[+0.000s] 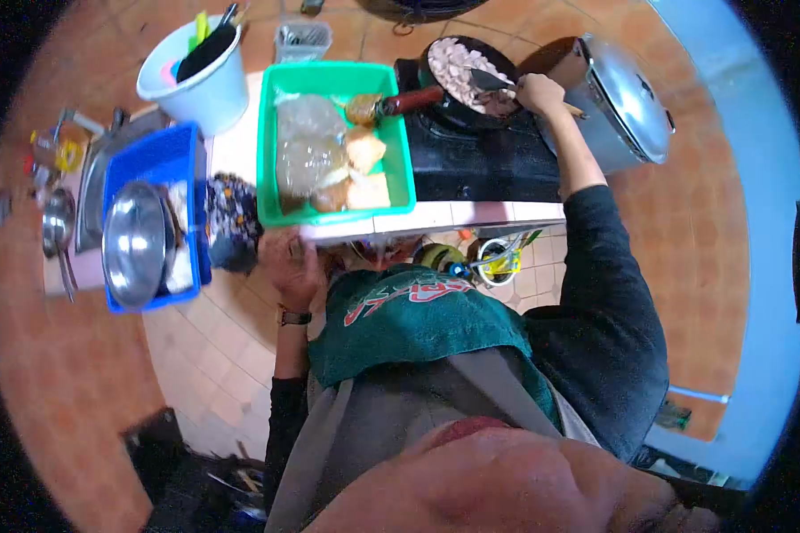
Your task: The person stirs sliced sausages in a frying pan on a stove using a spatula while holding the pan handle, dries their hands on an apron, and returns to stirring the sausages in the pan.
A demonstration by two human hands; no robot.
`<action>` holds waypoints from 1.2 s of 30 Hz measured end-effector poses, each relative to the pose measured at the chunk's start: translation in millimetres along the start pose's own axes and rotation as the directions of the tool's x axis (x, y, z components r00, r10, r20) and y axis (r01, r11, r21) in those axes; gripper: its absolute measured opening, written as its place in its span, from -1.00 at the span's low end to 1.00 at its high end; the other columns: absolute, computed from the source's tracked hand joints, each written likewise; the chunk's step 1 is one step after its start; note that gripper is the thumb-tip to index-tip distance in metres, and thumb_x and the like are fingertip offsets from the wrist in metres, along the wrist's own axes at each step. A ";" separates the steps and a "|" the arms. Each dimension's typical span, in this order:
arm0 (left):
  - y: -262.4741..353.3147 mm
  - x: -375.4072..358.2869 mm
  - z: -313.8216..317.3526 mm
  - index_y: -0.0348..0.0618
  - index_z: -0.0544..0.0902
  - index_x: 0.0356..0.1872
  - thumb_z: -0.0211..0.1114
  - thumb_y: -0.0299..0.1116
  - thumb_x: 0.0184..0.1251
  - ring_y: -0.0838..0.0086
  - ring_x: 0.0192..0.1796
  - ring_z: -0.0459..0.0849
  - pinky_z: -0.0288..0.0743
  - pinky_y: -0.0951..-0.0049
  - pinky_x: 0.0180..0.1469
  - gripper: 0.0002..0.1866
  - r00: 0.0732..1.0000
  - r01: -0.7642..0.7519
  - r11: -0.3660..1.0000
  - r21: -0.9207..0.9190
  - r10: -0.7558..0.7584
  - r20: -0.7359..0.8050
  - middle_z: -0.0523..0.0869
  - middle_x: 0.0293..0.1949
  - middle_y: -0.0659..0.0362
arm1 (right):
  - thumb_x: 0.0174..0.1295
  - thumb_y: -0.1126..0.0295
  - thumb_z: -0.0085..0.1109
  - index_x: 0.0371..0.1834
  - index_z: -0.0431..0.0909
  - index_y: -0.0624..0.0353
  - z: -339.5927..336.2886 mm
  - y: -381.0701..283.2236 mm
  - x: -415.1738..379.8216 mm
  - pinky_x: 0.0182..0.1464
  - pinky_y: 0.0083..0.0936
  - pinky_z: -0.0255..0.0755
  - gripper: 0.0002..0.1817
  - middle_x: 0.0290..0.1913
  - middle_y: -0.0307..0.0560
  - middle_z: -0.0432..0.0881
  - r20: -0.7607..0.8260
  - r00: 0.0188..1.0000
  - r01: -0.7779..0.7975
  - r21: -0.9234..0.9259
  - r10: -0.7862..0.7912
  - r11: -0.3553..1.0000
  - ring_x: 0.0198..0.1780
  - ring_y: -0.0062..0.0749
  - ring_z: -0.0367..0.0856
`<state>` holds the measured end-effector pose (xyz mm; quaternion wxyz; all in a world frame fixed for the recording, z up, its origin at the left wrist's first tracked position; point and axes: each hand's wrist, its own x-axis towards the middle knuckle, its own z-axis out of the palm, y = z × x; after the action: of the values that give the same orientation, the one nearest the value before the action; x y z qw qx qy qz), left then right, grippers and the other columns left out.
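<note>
My right hand (540,92) is wrapped around the handle of a spatula (491,81). The dark blade of the spatula rests in pale chopped pieces, perhaps meat, inside a black frying pan (436,99). The pan sits on a black stove (484,164), and its dark reddish handle (413,101) reaches left over a green tray (400,182). In the tray are clear plastic bags (309,151) and several light brown chunks (364,151). My left hand (289,266), with a watch on the wrist, is at the counter's front edge below the tray, thumb apart, nothing visible in it.
A patterned cloth (231,213) lies left of my left hand. Further left, a blue basin (112,302) holds a steel bowl (135,249). A white bucket (227,98) stands behind it. Right of the stove is a large lidded metal pot (627,102). Below the counter is a gas cylinder (442,258).
</note>
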<state>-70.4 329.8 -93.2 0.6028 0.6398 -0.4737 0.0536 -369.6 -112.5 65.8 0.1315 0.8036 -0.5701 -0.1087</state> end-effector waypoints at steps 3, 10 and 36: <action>-23.8 63.5 37.6 -0.27 0.55 0.05 0.36 -0.60 0.05 0.22 0.08 0.59 0.41 0.25 0.20 -0.55 0.968 0.073 0.995 -0.068 -0.054 0.244 0.63 0.01 0.03 | 0.15 0.22 0.14 -0.14 0.69 0.02 -19.2 2.1 1.1 -0.08 -0.12 0.57 -0.73 -0.17 0.04 0.71 -0.096 0.992 -0.082 0.024 0.084 0.996 -0.06 -0.07 0.69; 9.9 154.2 143.6 -0.27 0.33 0.28 0.43 -0.57 0.05 0.25 0.32 0.43 0.29 0.26 0.36 -0.29 0.899 0.230 0.687 -0.689 0.121 0.421 0.46 0.26 -0.05 | 0.19 0.38 0.04 -0.28 0.70 0.11 30.2 10.5 25.6 -0.15 -0.16 0.56 -0.79 -0.16 -0.03 0.65 -0.299 0.953 -0.055 -0.300 -0.039 0.952 -0.13 -0.13 0.70; 35.2 180.9 229.5 -0.21 0.45 -0.55 0.25 -0.73 0.08 0.34 -0.24 0.64 0.40 -0.08 0.25 -0.80 0.946 0.199 0.507 -0.839 0.122 0.299 0.61 -0.43 0.13 | 0.18 0.18 0.19 -0.30 0.69 0.25 -36.2 20.7 29.3 -0.14 -0.14 0.57 -0.68 -0.20 0.23 0.69 0.386 0.875 0.315 0.007 -0.294 0.949 -0.18 0.05 0.70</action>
<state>-110.7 49.3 -13.5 0.7559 0.2659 -0.5138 -0.3066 -366.6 -143.6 106.1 0.0216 0.8425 -0.4479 -0.2985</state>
